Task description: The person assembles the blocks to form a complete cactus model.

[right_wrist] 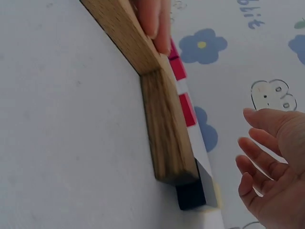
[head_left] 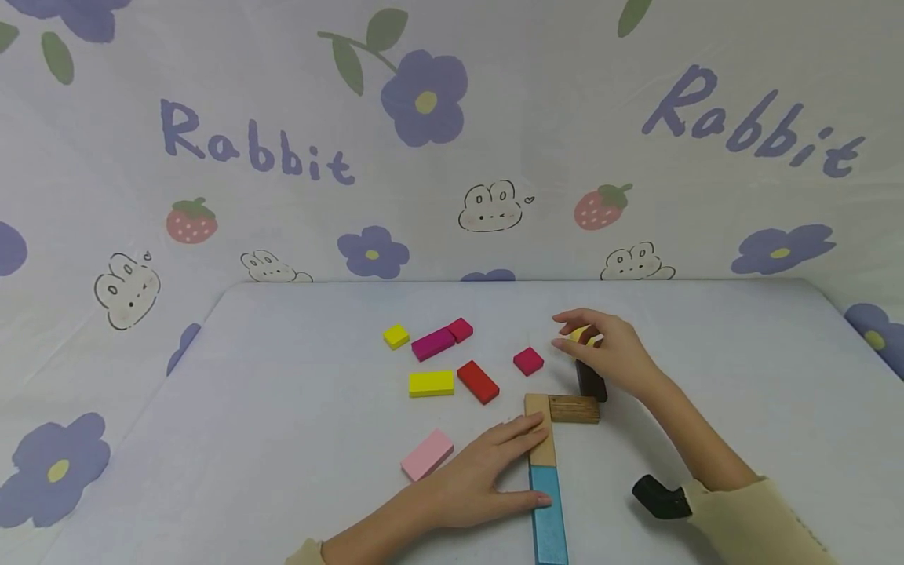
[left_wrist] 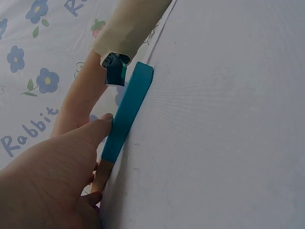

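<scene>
My left hand lies along a row of blocks, its fingertips on a light wooden block and its thumb on a blue block. These two blocks meet end to end. A brown wooden block extends right from the far end of the light one. Beyond its right end is a black block, with a yellow block partly hidden behind my fingers. My right hand hovers over that corner, fingers loosely bent and apart from the blocks in the right wrist view.
Left of the row lie a pink block, a yellow block and a red block. Farther back are a magenta block, a small yellow block and small crimson blocks. A black device juts from the right sleeve.
</scene>
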Available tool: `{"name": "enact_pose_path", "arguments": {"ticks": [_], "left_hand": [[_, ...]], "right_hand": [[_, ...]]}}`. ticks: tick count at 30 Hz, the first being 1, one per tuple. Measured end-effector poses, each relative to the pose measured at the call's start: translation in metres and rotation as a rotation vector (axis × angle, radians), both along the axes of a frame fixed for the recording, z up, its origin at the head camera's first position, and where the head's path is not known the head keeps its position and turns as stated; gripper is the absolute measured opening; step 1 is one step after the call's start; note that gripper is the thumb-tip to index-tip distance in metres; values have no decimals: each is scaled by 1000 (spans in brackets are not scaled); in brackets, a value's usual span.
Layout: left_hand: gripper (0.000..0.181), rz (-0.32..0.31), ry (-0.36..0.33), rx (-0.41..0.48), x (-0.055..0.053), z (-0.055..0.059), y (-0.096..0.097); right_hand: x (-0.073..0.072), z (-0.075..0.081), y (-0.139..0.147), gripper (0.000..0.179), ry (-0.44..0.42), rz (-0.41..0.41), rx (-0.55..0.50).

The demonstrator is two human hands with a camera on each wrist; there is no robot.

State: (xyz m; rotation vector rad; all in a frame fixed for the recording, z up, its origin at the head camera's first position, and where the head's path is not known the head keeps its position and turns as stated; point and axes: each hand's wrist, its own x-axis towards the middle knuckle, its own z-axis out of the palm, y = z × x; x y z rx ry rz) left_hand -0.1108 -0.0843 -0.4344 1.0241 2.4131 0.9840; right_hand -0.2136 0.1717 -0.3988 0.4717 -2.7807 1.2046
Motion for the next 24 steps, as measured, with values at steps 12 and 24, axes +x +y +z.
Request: {"name": "enact_pose_path", "arguments": {"ticks": [12,24], "left_hand": [[75,-4,9,-1,0,-2,-1],[76,-10,13,0,-2,-2,0]], "right_hand": [[-1,-13,-23,37,-39,30,25],[-2,-12,-33,45,-85,56,80]]}}
